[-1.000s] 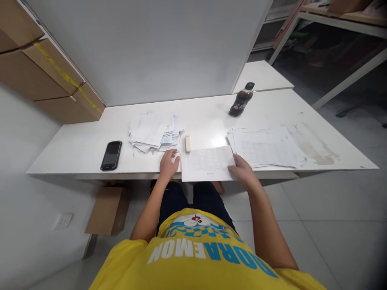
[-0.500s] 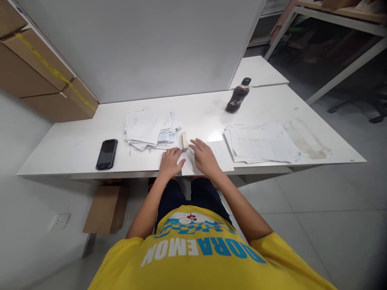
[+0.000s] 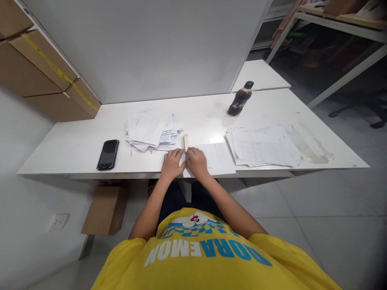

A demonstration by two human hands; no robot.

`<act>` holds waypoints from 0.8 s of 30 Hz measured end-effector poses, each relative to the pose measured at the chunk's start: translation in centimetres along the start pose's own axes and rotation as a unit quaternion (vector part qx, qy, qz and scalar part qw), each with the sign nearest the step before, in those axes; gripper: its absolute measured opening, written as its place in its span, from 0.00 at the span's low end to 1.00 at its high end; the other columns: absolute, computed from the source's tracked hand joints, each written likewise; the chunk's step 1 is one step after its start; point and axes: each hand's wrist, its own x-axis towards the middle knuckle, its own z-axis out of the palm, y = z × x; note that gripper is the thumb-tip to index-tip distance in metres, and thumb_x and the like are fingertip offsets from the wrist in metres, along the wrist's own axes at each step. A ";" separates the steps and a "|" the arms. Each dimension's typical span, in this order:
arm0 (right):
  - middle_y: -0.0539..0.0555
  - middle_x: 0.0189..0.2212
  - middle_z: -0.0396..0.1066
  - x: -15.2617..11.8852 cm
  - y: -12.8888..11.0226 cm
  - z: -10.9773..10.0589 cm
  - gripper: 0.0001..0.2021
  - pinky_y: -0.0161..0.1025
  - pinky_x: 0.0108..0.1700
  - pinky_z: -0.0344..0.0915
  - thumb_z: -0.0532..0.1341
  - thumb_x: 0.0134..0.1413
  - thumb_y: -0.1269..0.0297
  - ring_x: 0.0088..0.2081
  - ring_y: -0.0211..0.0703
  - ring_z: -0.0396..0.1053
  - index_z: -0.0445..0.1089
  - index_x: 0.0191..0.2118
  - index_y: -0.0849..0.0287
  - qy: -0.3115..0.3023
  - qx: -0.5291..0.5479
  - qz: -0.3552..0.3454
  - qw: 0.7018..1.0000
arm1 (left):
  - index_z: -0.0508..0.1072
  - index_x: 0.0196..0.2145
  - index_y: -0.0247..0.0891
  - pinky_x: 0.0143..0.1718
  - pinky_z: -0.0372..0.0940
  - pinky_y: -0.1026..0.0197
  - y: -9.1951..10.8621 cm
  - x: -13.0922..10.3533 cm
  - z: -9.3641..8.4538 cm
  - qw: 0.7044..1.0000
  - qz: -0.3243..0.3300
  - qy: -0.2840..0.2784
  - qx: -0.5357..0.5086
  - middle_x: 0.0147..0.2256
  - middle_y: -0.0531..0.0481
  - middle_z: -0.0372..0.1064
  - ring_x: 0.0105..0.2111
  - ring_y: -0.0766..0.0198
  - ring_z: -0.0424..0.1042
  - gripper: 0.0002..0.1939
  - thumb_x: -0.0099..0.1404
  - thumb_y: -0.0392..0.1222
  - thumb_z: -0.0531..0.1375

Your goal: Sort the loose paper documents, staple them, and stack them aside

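Note:
A printed sheet of paper point(image 3: 219, 157) lies at the table's front edge. My right hand point(image 3: 197, 162) rests on its left part, fingers bent and pressed together; whatever is under the fingertips is too small to make out. Close beside it, my left hand point(image 3: 173, 163) is at the sheet's left edge with its fingers curled and its thumb toward the right hand. A small cream-coloured block point(image 3: 186, 141) lies just beyond the fingertips of both hands.
A messy pile of papers point(image 3: 148, 129) lies at the back left, and a second stack point(image 3: 263, 147) at the right. A black phone point(image 3: 108, 154) is at the left. A dark drink bottle point(image 3: 240, 98) stands at the back right. Cardboard boxes point(image 3: 51, 68) line the left wall.
My right hand has moved left and its fingers have drawn together next to my left hand, uncovering more of the printed sheet.

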 end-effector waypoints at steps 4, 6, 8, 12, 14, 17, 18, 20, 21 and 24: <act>0.63 0.55 0.68 -1.2 -0.4 -1.0 0.18 0.47 0.47 0.60 0.52 0.55 0.76 0.48 0.54 0.65 0.68 0.51 0.65 0.008 -0.007 -0.021 1.000 | 0.68 0.55 0.40 0.51 0.60 0.49 -0.1 -0.1 0.1 1.000 0.003 0.002 0.004 0.55 0.43 0.68 0.54 0.51 0.64 0.22 0.64 0.46 0.59; 0.66 0.62 0.61 -2.7 -0.9 -1.8 0.21 0.48 0.52 0.59 0.51 0.58 0.73 0.54 0.55 0.63 0.63 0.57 0.67 0.029 -0.007 -0.022 0.999 | 0.68 0.55 0.41 0.52 0.60 0.50 0.0 -0.1 0.1 1.000 0.002 0.003 0.005 0.55 0.44 0.68 0.54 0.51 0.63 0.22 0.65 0.46 0.59; 0.66 0.64 0.57 -4.9 -1.2 -2.6 0.23 0.49 0.56 0.58 0.51 0.60 0.71 0.59 0.55 0.59 0.59 0.60 0.67 0.047 0.007 -0.021 0.999 | 0.68 0.56 0.41 0.52 0.60 0.50 0.0 -0.2 0.0 1.000 0.001 0.006 0.008 0.55 0.44 0.68 0.55 0.52 0.63 0.22 0.65 0.46 0.58; 0.63 0.63 0.59 -9.5 0.2 -4.1 0.27 0.53 0.62 0.54 0.51 0.56 0.75 0.63 0.53 0.55 0.57 0.62 0.63 0.031 0.018 -0.034 0.999 | 0.68 0.55 0.41 0.50 0.61 0.50 0.1 -0.3 0.0 1.000 0.002 0.011 0.018 0.55 0.43 0.68 0.54 0.51 0.63 0.21 0.66 0.46 0.57; 0.63 0.65 0.55 -11.0 1.8 -4.5 0.31 0.55 0.64 0.52 0.50 0.53 0.78 0.66 0.54 0.51 0.54 0.64 0.63 0.019 -0.007 -0.020 1.000 | 0.68 0.55 0.41 0.50 0.61 0.50 0.1 -0.3 0.1 1.000 0.001 0.013 0.024 0.55 0.44 0.68 0.54 0.51 0.64 0.20 0.66 0.45 0.57; 0.65 0.66 0.52 -11.6 4.2 -4.6 0.32 0.59 0.64 0.51 0.50 0.54 0.77 0.67 0.55 0.48 0.51 0.66 0.63 0.020 -0.038 0.019 0.999 | 0.68 0.55 0.40 0.50 0.62 0.50 0.1 -0.4 0.2 0.999 -0.004 0.012 0.031 0.55 0.44 0.68 0.54 0.52 0.64 0.20 0.67 0.45 0.55; 0.65 0.66 0.54 -11.4 4.9 -4.6 0.31 0.60 0.64 0.50 0.50 0.55 0.75 0.67 0.56 0.49 0.52 0.66 0.62 0.018 -0.040 0.025 0.999 | 0.68 0.56 0.41 0.50 0.62 0.51 0.1 -0.4 0.2 0.999 -0.005 0.012 0.033 0.55 0.44 0.68 0.54 0.52 0.64 0.20 0.67 0.45 0.55; 0.64 0.64 0.57 -10.9 6.0 -4.5 0.29 0.61 0.64 0.51 0.50 0.58 0.73 0.66 0.56 0.51 0.54 0.65 0.60 0.008 -0.036 0.026 0.999 | 0.68 0.56 0.41 0.50 0.62 0.51 0.1 -0.5 0.2 0.999 -0.004 0.012 0.034 0.55 0.44 0.68 0.53 0.52 0.65 0.20 0.68 0.45 0.55; 0.63 0.63 0.59 -10.6 6.3 -4.5 0.28 0.61 0.64 0.52 0.50 0.58 0.72 0.65 0.56 0.53 0.55 0.65 0.60 0.002 -0.032 0.023 0.999 | 0.68 0.56 0.41 0.49 0.62 0.51 0.0 -0.5 0.2 0.999 -0.003 0.013 0.033 0.55 0.44 0.68 0.53 0.52 0.65 0.20 0.68 0.45 0.55; 0.64 0.61 0.62 -10.1 6.9 -4.2 0.26 0.60 0.62 0.55 0.50 0.59 0.71 0.63 0.56 0.57 0.58 0.63 0.60 -0.003 -0.024 0.017 1.000 | 0.68 0.56 0.40 0.48 0.62 0.50 0.0 -0.6 0.3 1.000 0.000 0.019 0.023 0.55 0.44 0.69 0.53 0.51 0.65 0.21 0.67 0.44 0.55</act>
